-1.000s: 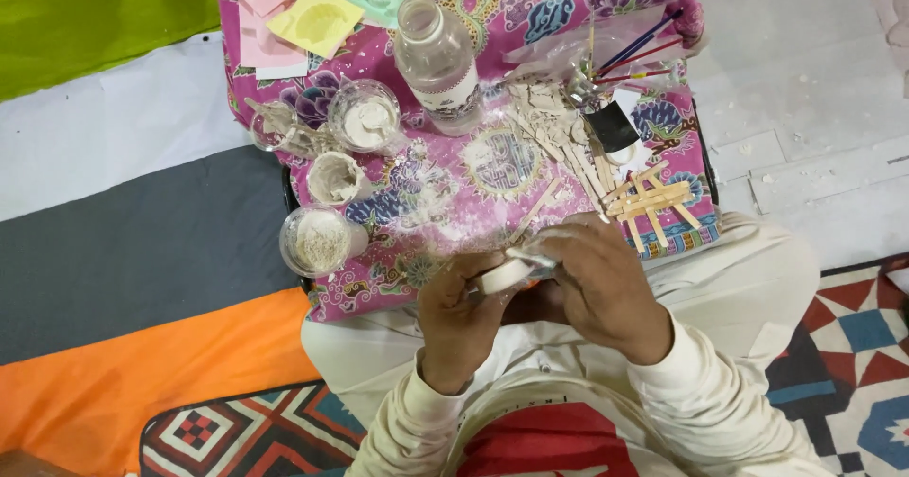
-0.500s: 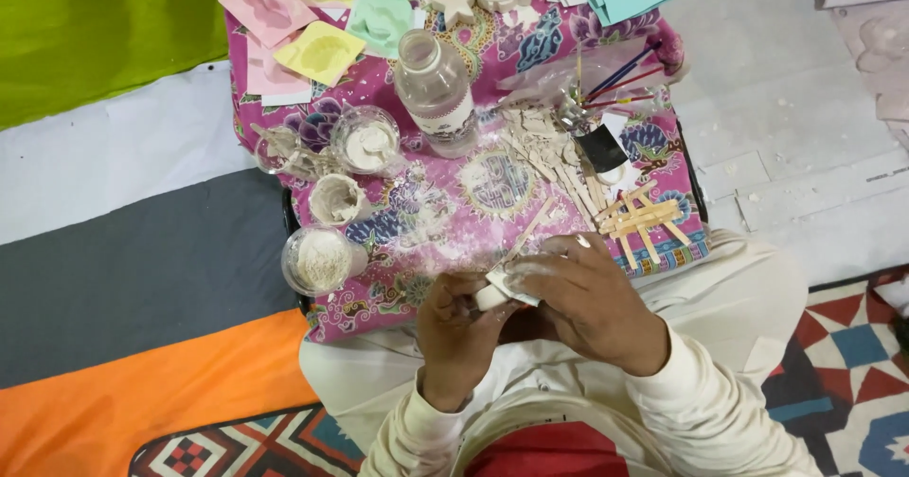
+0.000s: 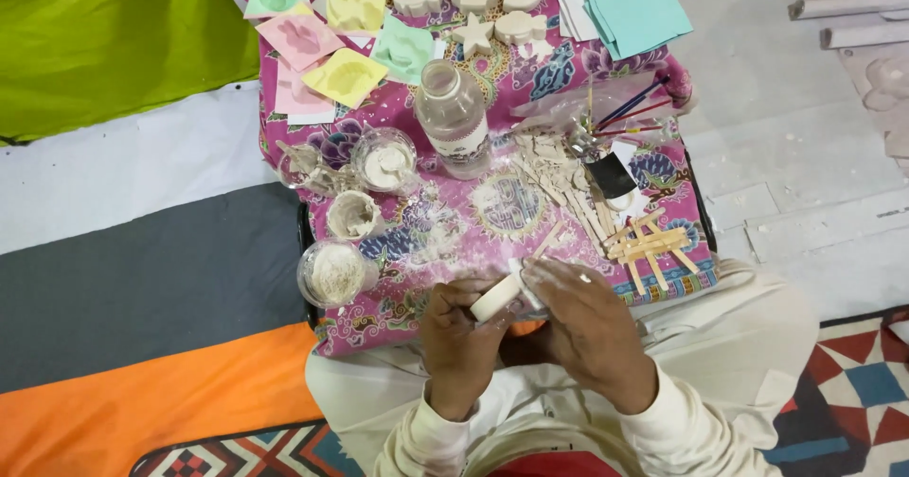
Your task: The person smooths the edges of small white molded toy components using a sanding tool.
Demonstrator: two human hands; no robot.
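Both hands meet just over the near edge of the pink patterned cloth (image 3: 568, 79). The left hand (image 3: 459, 330) grasps a small white disc (image 3: 495, 299) from below, while the right hand (image 3: 592, 321) curls over its far side, fingers touching it. Wooden sticks (image 3: 649, 245) lie just beyond, and plaster cups (image 3: 333, 273) sit to the left.

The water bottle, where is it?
In the head view, the clear plastic bottle stands upright near the middle of the pink patterned cloth, just right of a small cup of white powder and below the star-shaped cast.
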